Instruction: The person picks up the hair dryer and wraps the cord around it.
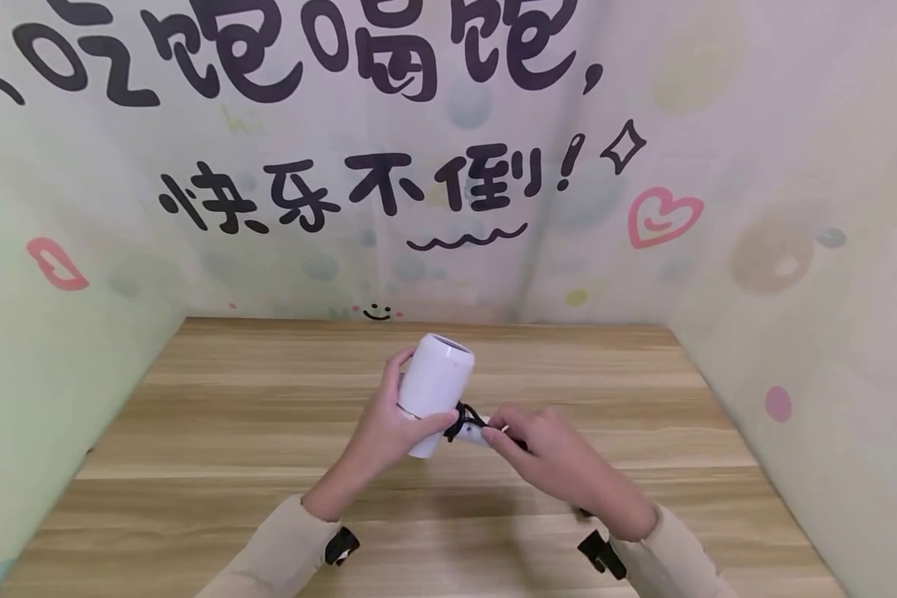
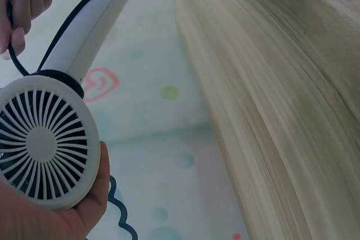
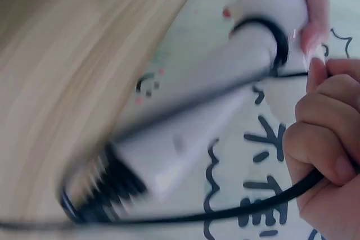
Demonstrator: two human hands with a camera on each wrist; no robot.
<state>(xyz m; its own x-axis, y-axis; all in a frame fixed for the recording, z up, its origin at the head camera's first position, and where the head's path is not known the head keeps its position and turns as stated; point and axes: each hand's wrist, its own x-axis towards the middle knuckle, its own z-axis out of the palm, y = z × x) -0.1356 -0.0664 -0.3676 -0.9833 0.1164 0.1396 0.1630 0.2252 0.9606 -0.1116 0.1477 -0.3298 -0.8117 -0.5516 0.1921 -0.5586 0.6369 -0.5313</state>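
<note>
A white hair dryer (image 1: 437, 378) is held up above the table, its barrel gripped by my left hand (image 1: 389, 428). In the left wrist view its round slotted grille (image 2: 42, 143) faces the camera, and the fingers wrap round the barrel. The white handle (image 3: 197, 111) points toward my right side. A black cord (image 3: 270, 202) is looped round the base of the handle and runs along it. My right hand (image 1: 549, 453), beside the handle, holds a length of this cord in curled fingers.
Under both hands lies a wood-grain table (image 1: 269, 374). Behind it stands a pale wall (image 1: 306, 274) with black lettering and coloured drawings, and side walls close in at left and right. A black clip (image 1: 341, 546) sits at the left cuff.
</note>
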